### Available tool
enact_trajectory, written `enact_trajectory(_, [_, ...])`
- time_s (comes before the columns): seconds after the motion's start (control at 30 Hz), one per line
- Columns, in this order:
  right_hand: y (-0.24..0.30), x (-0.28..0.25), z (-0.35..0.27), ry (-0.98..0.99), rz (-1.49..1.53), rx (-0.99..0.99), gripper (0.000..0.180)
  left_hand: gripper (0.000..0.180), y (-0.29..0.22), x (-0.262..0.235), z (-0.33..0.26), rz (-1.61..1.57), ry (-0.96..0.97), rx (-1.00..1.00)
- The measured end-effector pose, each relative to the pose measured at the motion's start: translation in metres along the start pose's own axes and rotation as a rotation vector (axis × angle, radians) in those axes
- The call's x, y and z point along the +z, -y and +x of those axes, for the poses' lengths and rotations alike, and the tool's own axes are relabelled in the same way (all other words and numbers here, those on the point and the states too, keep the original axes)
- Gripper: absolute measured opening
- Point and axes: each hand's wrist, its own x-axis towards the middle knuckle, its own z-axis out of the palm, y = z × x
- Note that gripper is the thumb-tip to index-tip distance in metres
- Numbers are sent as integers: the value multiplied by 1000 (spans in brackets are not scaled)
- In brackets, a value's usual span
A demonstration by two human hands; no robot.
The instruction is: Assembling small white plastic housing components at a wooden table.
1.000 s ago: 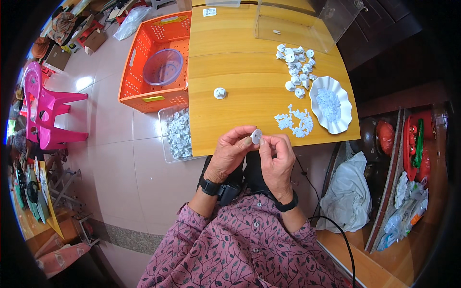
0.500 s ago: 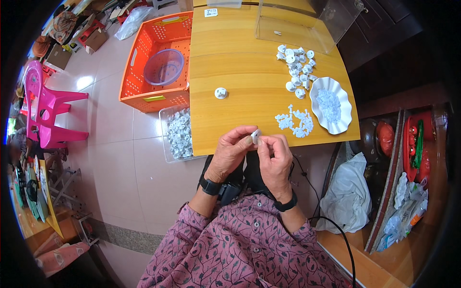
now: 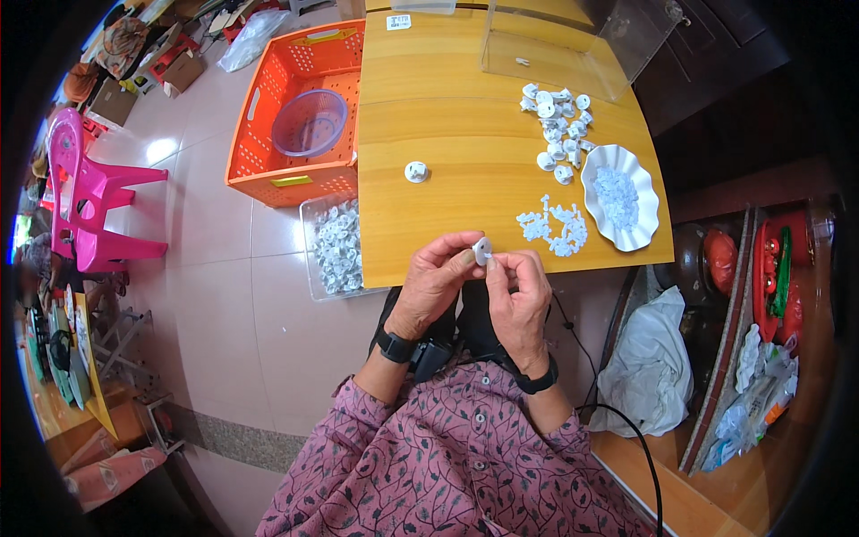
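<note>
Between the thumb and fingers of my left hand (image 3: 431, 285) is a small round white plastic part (image 3: 482, 250) with dark holes in its face, held just off the table's near edge. My right hand (image 3: 521, 295) is closed in a pinch at the right side of that part; whatever its fingertips hold is too small to make out. On the table, small translucent white pieces (image 3: 565, 234) lie loose to the right of my hands. A scalloped white dish (image 3: 650, 213) beside them holds more such pieces. Farther back sits a pile of similar white plastic parts (image 3: 553, 130).
One white part (image 3: 416, 172) stands alone on the wooden table (image 3: 447, 107). A clear plastic box (image 3: 564, 49) is at the back right. Left of the table are an orange crate (image 3: 291, 188) with a purple basket (image 3: 309, 121), a clear bin of white parts (image 3: 335, 251) and a pink stool (image 3: 98, 197).
The white part has turned slightly in my left fingers, so its holed face shows more. My right fingertips stay at its side. The whole view has shifted a little.
</note>
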Motion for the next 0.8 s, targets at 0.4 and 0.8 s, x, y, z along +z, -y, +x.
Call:
enact_trajectory(0.4, [1,-2,1,8,-158,-83,11,26,1,0,0,101,34,18])
enact_trajectory(0.8, [0,-4,0,47,51,64,7,26,1,-1,1,64,15,9])
